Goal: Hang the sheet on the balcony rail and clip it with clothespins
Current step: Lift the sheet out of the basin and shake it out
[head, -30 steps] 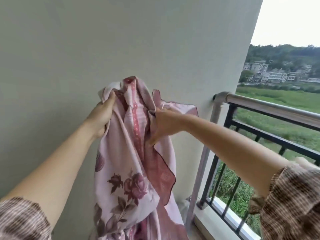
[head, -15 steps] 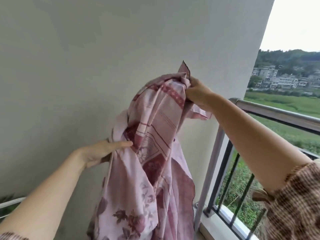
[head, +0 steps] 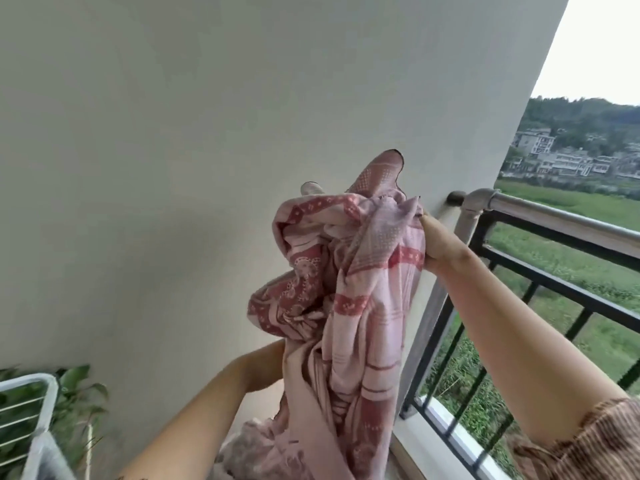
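1. Biggest unknown is the left hand [head: 272,362]. Only the wrist end pokes out from behind the sheet [head: 349,306] and the fingers are buried in cloth, so I can't tell if it's gripping or just lying against it.
2. The right hand [head: 439,244] is easy. Its fingers are curled round a bunched fold near the top of the sheet, with the thumb on top, clamped tight.
3. The sheet is held up in the air in front of the wall [head: 207,133], just left of the spot where the balcony rail [head: 561,221] meets that wall. It's not draped over the rail. It overlaps the rail's grey corner post from this angle, but I can't tell if they touch.
4. One corner of the sheet sticks up above the bunch. The lower part runs off the bottom edge of the view, so its end is out of sight.
5. Other cut-off stuff:
   - A white drying rack [head: 45,403] sits in the bottom-left corner, sliced by the left edge and blurry.
   - A leafy plant [head: 81,382] is behind the rack, and its base is hidden.
   - The rail runs out past the right edge.
   - The brown checked sleeve [head: 588,445] is clipped by the bottom-right corner.
6. Counts: one sheet, two hands (one mostly hidden), one rail with a silver top tube over black bars, one rack, one plant. The buildings [head: 554,157] in the distance are too small to count.
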Tool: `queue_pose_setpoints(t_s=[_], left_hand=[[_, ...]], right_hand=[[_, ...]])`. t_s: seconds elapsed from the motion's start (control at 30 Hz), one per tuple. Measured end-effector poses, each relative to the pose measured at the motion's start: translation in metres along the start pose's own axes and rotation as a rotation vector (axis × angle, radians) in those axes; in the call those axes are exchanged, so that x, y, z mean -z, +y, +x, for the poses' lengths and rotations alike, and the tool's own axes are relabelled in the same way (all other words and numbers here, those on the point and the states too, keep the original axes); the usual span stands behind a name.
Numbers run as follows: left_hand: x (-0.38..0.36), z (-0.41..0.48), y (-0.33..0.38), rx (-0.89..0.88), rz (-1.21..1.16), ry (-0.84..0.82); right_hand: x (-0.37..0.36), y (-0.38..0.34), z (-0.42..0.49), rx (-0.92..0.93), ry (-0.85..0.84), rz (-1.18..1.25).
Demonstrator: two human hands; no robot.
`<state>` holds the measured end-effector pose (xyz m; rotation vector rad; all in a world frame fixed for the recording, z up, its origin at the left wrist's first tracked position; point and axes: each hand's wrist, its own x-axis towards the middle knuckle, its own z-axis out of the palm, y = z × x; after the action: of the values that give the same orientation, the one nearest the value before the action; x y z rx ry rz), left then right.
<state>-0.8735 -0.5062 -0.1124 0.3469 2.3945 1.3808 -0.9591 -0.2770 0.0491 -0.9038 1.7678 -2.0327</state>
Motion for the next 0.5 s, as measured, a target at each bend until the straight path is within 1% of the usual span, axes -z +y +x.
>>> queue_pose_setpoints(t_s=[0.03,0.1,0.13,0.17,0.2,0.23,0.27,0.3,0.33,0.37,0.4,0.43,0.5], left_hand=[[-0.004,0.001,0.004,0.037,-0.008,0.015],[0.009,-0.001,0.009,0.12,0.062,0.135],[0.021,-0.004,0.01,0.135,0.116,0.239],[0.035,-0.007,0.013,0.138,0.148,0.345],[0.05,-0.01,0.018,0.122,0.146,0.453],[0.064,-0.011,0.025,0.109,0.151,0.553],[0.078,-0.009,0.03,0.078,0.189,0.629],[0.087,-0.009,0.041,0.037,0.244,0.671],[0.095,-0.004,0.048,-0.03,0.278,0.686],[0.1,-0.002,0.058,-0.074,0.291,0.678],[0.106,0.002,0.064,-0.103,0.285,0.662],[0.111,0.004,0.067,-0.114,0.267,0.637],[0.123,0.007,0.067,-0.106,0.186,0.569]], right_hand=[[0.004,0.001,0.0,-0.038,-0.037,-0.026],[0.017,-0.004,-0.003,-0.151,-0.107,-0.043],[0.022,-0.009,-0.008,-0.229,-0.133,-0.064],[0.029,-0.014,-0.011,-0.289,-0.123,-0.116],[0.032,-0.019,-0.014,-0.338,-0.149,-0.19],[0.033,-0.023,-0.012,-0.351,-0.088,-0.286],[0.035,-0.027,-0.008,-0.313,-0.038,-0.359],[0.037,-0.025,-0.001,-0.226,0.038,-0.293],[0.033,-0.021,0.008,-0.121,0.174,-0.157],[0.027,-0.017,0.016,-0.033,0.345,-0.091],[0.023,-0.014,0.025,0.057,0.523,-0.118],[0.021,-0.013,0.032,0.115,0.678,-0.206],[0.015,-0.015,0.044,0.156,0.866,-0.435]])
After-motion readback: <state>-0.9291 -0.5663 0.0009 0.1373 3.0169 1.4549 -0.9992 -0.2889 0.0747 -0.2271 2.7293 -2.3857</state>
